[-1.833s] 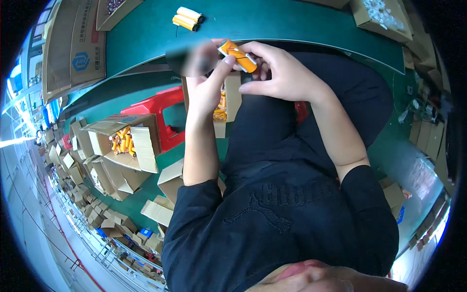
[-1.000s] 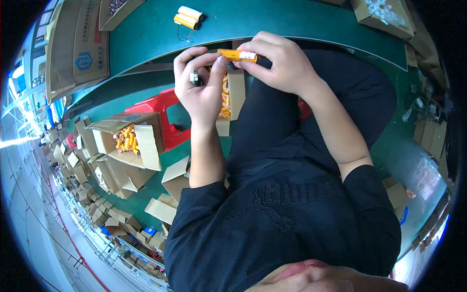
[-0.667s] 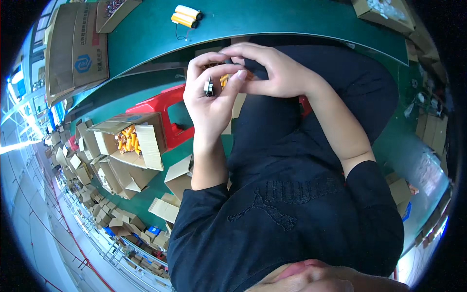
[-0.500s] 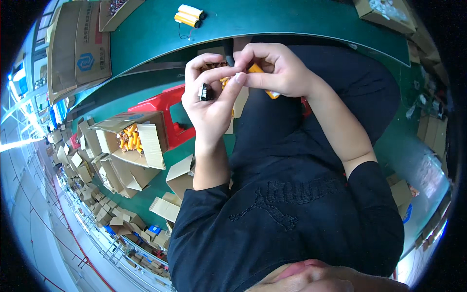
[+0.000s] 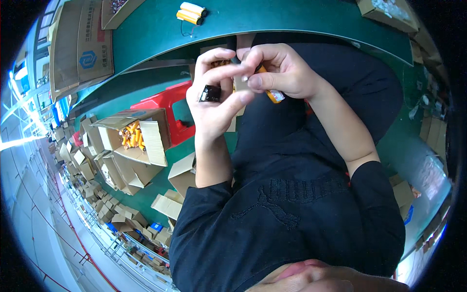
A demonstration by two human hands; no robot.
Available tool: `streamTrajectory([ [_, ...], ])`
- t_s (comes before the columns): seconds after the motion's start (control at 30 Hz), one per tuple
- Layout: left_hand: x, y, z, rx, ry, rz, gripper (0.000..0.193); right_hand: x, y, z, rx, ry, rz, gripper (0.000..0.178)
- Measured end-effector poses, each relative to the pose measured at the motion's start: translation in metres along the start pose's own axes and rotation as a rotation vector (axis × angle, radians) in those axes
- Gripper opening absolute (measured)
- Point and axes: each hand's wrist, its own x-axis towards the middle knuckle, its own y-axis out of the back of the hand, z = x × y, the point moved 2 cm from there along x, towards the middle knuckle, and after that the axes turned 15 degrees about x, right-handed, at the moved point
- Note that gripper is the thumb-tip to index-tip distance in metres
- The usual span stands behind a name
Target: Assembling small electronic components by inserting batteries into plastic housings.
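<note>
My right hand (image 5: 287, 73) pinches an orange cylindrical battery pack (image 5: 273, 92) with a clear, whitish end. Thumb and forefinger meet near its upper end, and part of the pack lies behind them. Just left, my left hand (image 5: 214, 92) has its thumb and forefinger spread, with the forefinger reaching toward the right fingertips. A glossy black piece (image 5: 210, 93) sits at the base of that forefinger; how it stays there cannot be made out. On the green table (image 5: 272, 17) lies a pair of orange and white battery cylinders (image 5: 191, 13) with a thin dark wire.
Left of me, an open carton (image 5: 154, 141) holds many orange cylinders beside a red stool (image 5: 172, 109). A large carton (image 5: 78, 58) stands at the table's left end. Another box (image 5: 389, 22) with clear plastic pieces is at the far right. Many cartons line the floor.
My left thumb and forefinger have parted from the right fingertips, and the left hand has opened wider. My right hand keeps hold of the battery pack, almost in place.
</note>
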Motion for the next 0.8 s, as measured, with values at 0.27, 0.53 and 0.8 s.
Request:
streamTrajectory([
  [0.27, -0.005, -0.002, 0.007, -0.031, 0.005, -0.013, 0.075, -0.001, -0.003, -0.001, 0.035, 0.060, 0.027, 0.004],
  [0.53, -0.006, -0.004, 0.010, 0.250, -0.033, -0.063, 0.096, -0.005, -0.016, -0.025, 0.005, -0.154, 0.046, 0.006],
  [0.8, -0.009, -0.007, 0.007, 0.386, -0.130, -0.098, 0.083, -0.006, -0.029, -0.033, 0.007, -0.296, 0.056, 0.008],
])
